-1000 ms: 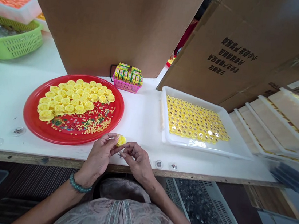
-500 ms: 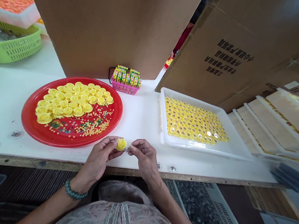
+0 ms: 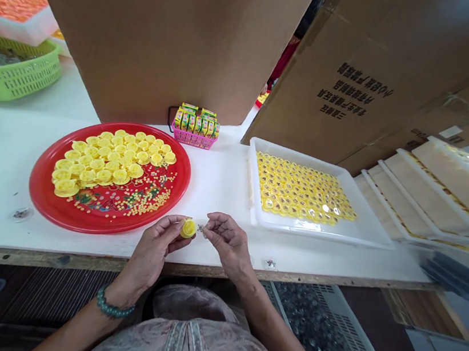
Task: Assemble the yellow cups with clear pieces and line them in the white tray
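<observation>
Close to the table's front edge, my left hand (image 3: 155, 245) is closed around a small round yellow plastic cup (image 3: 189, 228), its open face turned up. My right hand (image 3: 228, 246) pinches a clear plastic disc (image 3: 201, 224) with a small dark print, right beside the cup's rim; whether the two touch I cannot tell. Left of my hands, a red tray (image 3: 93, 225) carries many such yellow cups (image 3: 107, 159) and scattered tiny pale-yellow pellets (image 3: 149, 200). To the right, a white tray (image 3: 317, 231) holds rows of yellow cups with shiny clear tops (image 3: 301, 190).
Loose clear discs (image 3: 22, 214) lie near the table edge, left and right. A pink basket of small boxes (image 3: 194, 135) stands before cardboard sheets (image 3: 160, 45). Stacked white trays (image 3: 426, 195) are at right, a green basket (image 3: 18, 75) at left. Below sits a crate of clear pieces (image 3: 318, 330).
My right hand has tilted the clear disc up, so more of it shows beside the cup. My left hand keeps hold of the yellow cup. The view has shifted slightly.
</observation>
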Action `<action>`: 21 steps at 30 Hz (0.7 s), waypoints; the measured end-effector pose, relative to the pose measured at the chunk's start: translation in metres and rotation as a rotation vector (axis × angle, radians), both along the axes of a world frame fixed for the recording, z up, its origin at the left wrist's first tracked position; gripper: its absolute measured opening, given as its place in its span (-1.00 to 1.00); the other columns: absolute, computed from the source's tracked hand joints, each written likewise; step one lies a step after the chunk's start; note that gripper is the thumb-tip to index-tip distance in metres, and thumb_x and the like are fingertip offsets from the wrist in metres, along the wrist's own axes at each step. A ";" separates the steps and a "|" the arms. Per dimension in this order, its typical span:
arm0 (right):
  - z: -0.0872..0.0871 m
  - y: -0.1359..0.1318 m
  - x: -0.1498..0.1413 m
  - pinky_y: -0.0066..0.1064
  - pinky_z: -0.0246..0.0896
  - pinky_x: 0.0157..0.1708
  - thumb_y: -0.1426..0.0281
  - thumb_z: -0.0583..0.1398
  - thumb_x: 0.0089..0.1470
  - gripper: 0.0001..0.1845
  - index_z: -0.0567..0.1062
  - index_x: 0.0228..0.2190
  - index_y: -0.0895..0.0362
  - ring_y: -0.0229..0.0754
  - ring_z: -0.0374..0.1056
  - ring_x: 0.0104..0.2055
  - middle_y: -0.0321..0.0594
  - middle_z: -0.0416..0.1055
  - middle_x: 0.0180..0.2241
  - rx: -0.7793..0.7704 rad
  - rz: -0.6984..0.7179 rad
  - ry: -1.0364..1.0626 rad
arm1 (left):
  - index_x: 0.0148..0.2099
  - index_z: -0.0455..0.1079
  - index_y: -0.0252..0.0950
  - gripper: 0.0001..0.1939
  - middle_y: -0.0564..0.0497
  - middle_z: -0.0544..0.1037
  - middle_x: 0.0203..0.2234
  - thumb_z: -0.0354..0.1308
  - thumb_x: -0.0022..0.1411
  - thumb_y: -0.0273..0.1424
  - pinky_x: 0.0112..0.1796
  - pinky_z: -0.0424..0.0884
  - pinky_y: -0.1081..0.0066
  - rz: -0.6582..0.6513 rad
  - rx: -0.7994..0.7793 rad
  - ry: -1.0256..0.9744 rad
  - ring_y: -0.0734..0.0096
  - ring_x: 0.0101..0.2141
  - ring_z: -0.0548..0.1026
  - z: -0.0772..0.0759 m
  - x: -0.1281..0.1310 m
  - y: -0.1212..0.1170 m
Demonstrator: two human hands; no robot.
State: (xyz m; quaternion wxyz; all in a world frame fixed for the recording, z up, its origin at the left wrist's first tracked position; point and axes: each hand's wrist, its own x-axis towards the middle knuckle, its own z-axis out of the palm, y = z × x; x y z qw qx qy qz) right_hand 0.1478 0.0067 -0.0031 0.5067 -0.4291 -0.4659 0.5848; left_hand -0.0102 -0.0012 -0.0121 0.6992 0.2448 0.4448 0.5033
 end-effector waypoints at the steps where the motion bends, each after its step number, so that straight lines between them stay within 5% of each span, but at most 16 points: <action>1: 0.000 0.000 0.000 -0.51 0.21 -0.30 0.41 0.28 -0.04 -0.73 0.42 -0.23 0.09 -0.36 0.28 -0.35 -0.34 0.34 -0.40 0.000 0.001 0.002 | -0.21 0.44 -0.31 -0.76 -0.01 0.52 -0.24 0.22 0.09 -0.29 -0.14 0.45 0.36 0.004 -0.003 -0.002 0.38 -0.20 0.46 0.000 0.000 0.000; 9: 0.002 0.001 0.006 -0.45 0.20 -0.28 0.38 0.26 -0.01 -0.85 0.44 -0.33 0.12 -0.32 0.30 -0.35 -0.30 0.40 -0.41 0.017 0.050 -0.124 | -0.20 0.44 -0.31 -0.74 -0.02 0.52 -0.25 0.23 0.08 -0.28 -0.15 0.44 0.37 0.015 0.001 0.012 0.38 -0.21 0.46 -0.001 0.000 0.001; 15: 0.008 0.011 0.012 -0.42 0.18 -0.26 0.36 0.22 0.02 -0.88 0.46 -0.36 0.15 -0.29 0.30 -0.32 -0.27 0.40 -0.38 0.000 0.240 -0.306 | -0.16 0.44 -0.32 -0.68 -0.06 0.51 -0.21 0.21 0.08 -0.23 -0.14 0.44 0.32 -0.049 0.012 0.079 0.33 -0.17 0.45 -0.005 -0.001 0.003; 21: 0.004 0.030 0.013 -0.49 0.17 -0.43 0.39 0.24 -0.06 -0.86 0.43 -0.38 0.16 -0.33 0.24 -0.43 -0.33 0.35 -0.48 -0.012 0.315 -0.399 | -0.14 0.44 -0.34 -0.59 -0.08 0.55 -0.23 0.35 -0.08 -0.32 -0.14 0.42 0.34 -0.093 -0.010 0.086 0.34 -0.21 0.48 -0.003 0.002 0.002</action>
